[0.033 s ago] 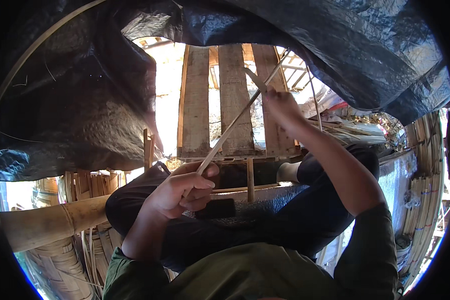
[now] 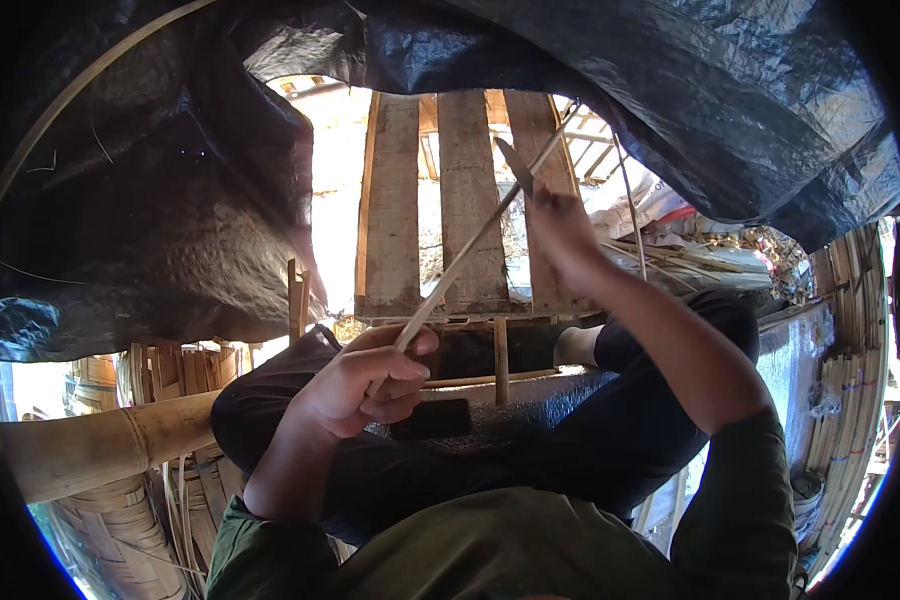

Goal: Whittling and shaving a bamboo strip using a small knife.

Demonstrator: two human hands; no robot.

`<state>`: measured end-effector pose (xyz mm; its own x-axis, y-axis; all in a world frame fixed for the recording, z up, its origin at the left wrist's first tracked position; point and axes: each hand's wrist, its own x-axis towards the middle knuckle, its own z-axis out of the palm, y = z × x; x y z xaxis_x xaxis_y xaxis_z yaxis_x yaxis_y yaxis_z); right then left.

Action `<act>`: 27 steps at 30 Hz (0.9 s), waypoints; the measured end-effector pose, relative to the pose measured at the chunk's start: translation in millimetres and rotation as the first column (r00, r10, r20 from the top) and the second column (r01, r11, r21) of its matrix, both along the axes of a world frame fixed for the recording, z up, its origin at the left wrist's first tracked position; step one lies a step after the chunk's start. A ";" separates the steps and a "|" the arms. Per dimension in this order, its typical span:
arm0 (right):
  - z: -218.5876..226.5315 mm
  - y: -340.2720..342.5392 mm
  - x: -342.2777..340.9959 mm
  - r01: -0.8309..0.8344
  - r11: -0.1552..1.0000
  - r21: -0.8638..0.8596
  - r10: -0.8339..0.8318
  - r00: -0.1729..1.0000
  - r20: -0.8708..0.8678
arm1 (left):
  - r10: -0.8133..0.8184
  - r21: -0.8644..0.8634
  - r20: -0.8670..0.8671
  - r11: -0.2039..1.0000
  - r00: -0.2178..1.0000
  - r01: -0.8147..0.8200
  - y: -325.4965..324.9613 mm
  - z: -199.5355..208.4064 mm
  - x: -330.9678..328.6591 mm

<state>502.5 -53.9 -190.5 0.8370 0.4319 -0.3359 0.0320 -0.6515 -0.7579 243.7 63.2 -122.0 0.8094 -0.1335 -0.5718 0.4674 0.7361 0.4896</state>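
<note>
My left hand [image 2: 365, 382] is closed round the lower end of a long, thin bamboo strip [image 2: 460, 262]. The strip slants up and away to the right, over wooden planks. Near its far part, my right hand [image 2: 567, 235] is closed on a knife [image 2: 515, 166], slightly smeared by motion. Its handle is hidden in my fist, and the blade points up and to the left. The blade lies across the strip in this view; whether it touches the strip I cannot tell.
Upright wooden planks [image 2: 470, 200] stand ahead. Dark plastic sheeting [image 2: 150, 200] hangs at the left and overhead. A thick bamboo pole [image 2: 110, 447] lies at my left knee. A dark rectangular object [image 2: 432, 419] is between my legs. Bundled bamboo strips [image 2: 850, 410] stand at the right.
My right hand and the knife have shifted a little to the right, and the blade has turned so that it looks darker. My left hand and the bamboo strip stay nearly in place.
</note>
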 end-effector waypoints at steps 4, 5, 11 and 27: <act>20.2 -5.4 0.3 -0.132 0.991 -0.024 0.129 0.987 -0.095 | -0.011 0.044 0.040 0.999 0.999 0.009 6.9 9.5 -10.6; 21.1 -5.5 9.2 -0.095 0.993 0.071 0.107 0.977 -0.186 | -0.008 0.040 0.041 0.999 0.999 0.007 9.1 9.7 -10.8; -23.7 -7.8 -3.2 -0.249 0.967 0.046 0.232 0.944 0.234 | -0.093 0.102 0.052 0.991 0.994 0.087 17.2 -1.6 -3.6; 19.5 6.5 -25.7 -0.365 0.931 0.015 0.359 0.922 0.147 | 0.063 -0.086 0.004 0.994 0.998 -0.063 13.7 -7.9 -4.0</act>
